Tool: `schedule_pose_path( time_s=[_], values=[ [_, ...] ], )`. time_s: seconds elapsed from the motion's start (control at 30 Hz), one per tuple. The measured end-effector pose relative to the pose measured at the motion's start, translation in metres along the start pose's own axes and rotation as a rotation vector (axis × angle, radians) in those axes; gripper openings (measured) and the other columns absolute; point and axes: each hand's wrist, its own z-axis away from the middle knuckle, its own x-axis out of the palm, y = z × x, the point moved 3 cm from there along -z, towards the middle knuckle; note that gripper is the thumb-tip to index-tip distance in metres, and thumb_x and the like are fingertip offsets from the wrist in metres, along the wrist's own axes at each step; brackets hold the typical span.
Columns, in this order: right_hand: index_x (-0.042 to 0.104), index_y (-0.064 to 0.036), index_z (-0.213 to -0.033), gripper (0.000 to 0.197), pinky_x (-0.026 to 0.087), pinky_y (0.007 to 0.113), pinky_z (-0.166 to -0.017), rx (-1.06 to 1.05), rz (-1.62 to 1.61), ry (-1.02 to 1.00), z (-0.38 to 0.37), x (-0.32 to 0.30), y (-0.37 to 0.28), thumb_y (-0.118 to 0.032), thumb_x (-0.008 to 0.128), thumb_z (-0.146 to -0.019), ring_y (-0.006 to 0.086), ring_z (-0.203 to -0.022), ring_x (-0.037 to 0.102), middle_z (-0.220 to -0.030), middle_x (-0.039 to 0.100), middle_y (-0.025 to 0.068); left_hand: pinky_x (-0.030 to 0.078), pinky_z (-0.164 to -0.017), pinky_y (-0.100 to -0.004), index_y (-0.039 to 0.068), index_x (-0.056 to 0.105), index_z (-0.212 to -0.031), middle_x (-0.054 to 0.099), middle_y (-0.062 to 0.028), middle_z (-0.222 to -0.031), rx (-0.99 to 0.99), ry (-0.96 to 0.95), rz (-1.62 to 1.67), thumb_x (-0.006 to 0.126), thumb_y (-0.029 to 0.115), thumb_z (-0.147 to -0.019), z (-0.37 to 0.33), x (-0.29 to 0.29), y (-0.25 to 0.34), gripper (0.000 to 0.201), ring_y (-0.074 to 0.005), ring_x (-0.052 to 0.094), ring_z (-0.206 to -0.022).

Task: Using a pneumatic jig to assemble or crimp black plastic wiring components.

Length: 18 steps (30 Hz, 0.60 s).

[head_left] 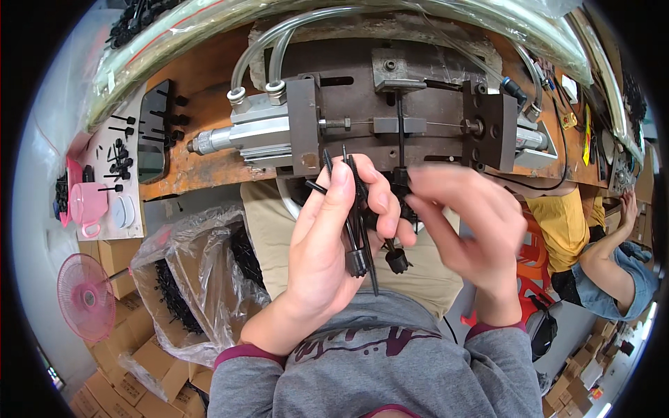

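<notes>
While left hand (327, 244) grips bundle of black pins (357, 223) below metal fixture (390, 118), right hand (467, 223) blurred, fingers apparently loosely open, beside it.

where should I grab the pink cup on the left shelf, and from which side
Take the pink cup by its loop handle, which sticks out at the edge nearest the person, so come from that side. The body looks wide and smooth, and small black pins lie just beyond it, so reaching from the far side risks knocking them.
</notes>
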Motion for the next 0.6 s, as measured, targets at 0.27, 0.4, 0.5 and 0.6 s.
schedule_pose_path(
  time_s=[0.27, 0.4, 0.5, 0.6],
  values=[
    [0.07, 0.0001, -0.094, 0.032, 0.053, 0.03, -0.056, -0.021, -0.259, -0.185, 0.014, -0.009, -0.029, -0.002, 0.076, -0.063, 0.0213, -0.069, 0.067, -0.088, 0.067, 0.0104, 0.057, -0.08, -0.0344, 0.009, 0.047, -0.105, 0.046, 0.0006, -0.084, -0.033, 0.0, 0.011, 0.035, 0.035, -0.106, -0.003, -0.002, -0.007, 0.029, -0.01, 0.05, -0.072],
    [0.07, 0.0001, -0.096, 0.033, 0.054, 0.03, -0.056, 0.003, -0.309, -0.145, 0.019, -0.01, -0.027, -0.002, 0.076, -0.063, 0.0203, -0.069, 0.067, -0.085, 0.067, 0.0094, 0.059, -0.083, -0.0387, 0.007, 0.048, -0.111, 0.05, -0.0007, -0.085, -0.052, 0.051, -0.051, 0.036, 0.034, -0.106, -0.002, -0.003, -0.008, 0.03, -0.0108, 0.053, -0.075],
    [0.07, 0.0007, -0.096, 0.034, 0.054, 0.029, -0.055, 0.019, -0.306, -0.134, 0.019, -0.011, -0.029, -0.002, 0.077, -0.063, 0.0196, -0.067, 0.067, -0.083, 0.067, 0.0091, 0.06, -0.081, -0.0396, 0.005, 0.048, -0.117, 0.054, -0.0024, -0.086, -0.024, 0.052, -0.155, 0.037, 0.033, -0.106, -0.004, -0.007, -0.01, 0.032, -0.0113, 0.056, -0.074],
    [0.07, 0.002, -0.095, 0.033, 0.054, 0.028, -0.053, 0.007, -0.269, -0.13, 0.019, -0.011, -0.031, -0.002, 0.077, -0.063, 0.0192, -0.066, 0.066, -0.083, 0.066, 0.0098, 0.059, -0.077, -0.0361, 0.004, 0.05, -0.12, 0.058, -0.0039, -0.086, 0.011, 0.067, -0.258, 0.039, 0.031, -0.105, -0.004, -0.007, -0.012, 0.032, -0.0114, 0.058, -0.073]
  ],
)
